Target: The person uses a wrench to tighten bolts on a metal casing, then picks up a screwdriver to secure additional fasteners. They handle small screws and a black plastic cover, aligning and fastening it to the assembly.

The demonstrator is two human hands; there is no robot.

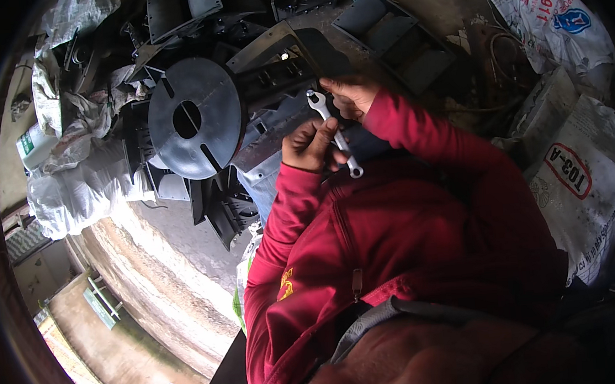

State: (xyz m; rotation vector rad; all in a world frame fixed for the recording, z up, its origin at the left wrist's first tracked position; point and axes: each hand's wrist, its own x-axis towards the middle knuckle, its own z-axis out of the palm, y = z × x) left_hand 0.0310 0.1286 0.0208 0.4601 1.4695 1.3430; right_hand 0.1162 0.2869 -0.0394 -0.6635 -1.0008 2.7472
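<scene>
A silver combination wrench (341, 141) is gripped in my left hand (309, 146), thumb along its shank. Its open jaw points up and away, and its ring end sticks out below my fingers. A small dark piece, perhaps a bolt or nut, shows at the jaw. Close by, my right hand (352, 96) has its fingers curled in a pinch at the end of a dark metal bar (276, 75); what they hold is hidden. That bar runs left to a large grey slotted disc (208, 143) with a round hole in its centre.
Dark metal brackets (184, 11) are piled beyond the disc, with a boxy metal frame (381, 26) at the far right. White printed sacks (578, 187) stand to my right. Clear plastic wrapping (80, 197) and a white container (35, 147) lie at the left.
</scene>
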